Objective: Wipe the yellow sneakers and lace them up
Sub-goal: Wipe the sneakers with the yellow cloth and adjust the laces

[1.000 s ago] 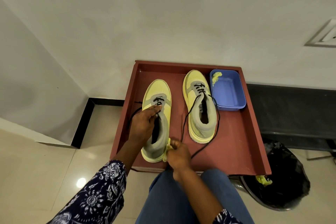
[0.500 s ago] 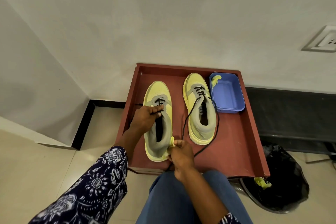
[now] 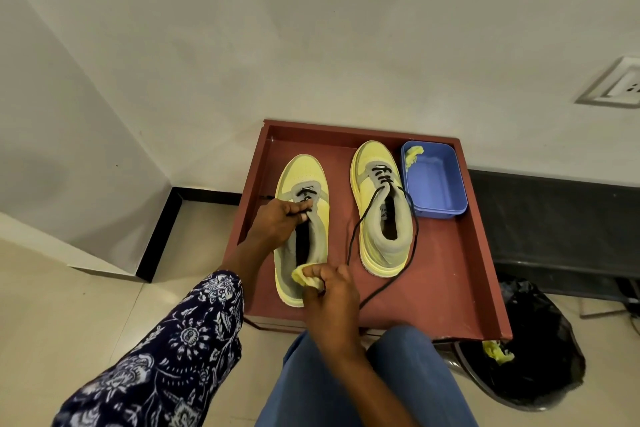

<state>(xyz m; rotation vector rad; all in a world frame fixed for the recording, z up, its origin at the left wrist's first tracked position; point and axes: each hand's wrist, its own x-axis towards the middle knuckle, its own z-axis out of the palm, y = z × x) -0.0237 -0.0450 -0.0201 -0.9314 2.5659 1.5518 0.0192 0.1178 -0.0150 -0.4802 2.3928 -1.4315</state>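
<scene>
Now my left hand [image 3: 277, 222] grips the tongue and black lace of the left yellow-and-grey sneaker [image 3: 300, 229], fingers curled over its opening. My right hand [image 3: 329, 295] pinches a crumpled yellow cloth [image 3: 306, 276] against that shoe's heel. Both sneakers sit on a red-brown wooden tray [image 3: 450, 270]; the right sneaker [image 3: 381, 204] lies further right, its loose black lace [image 3: 353, 236] trailing toward my wrist. A blue plastic tub [image 3: 434, 180] stands at the tray's far right, a black bin bag [image 3: 540, 350] beyond the near right corner.
</scene>
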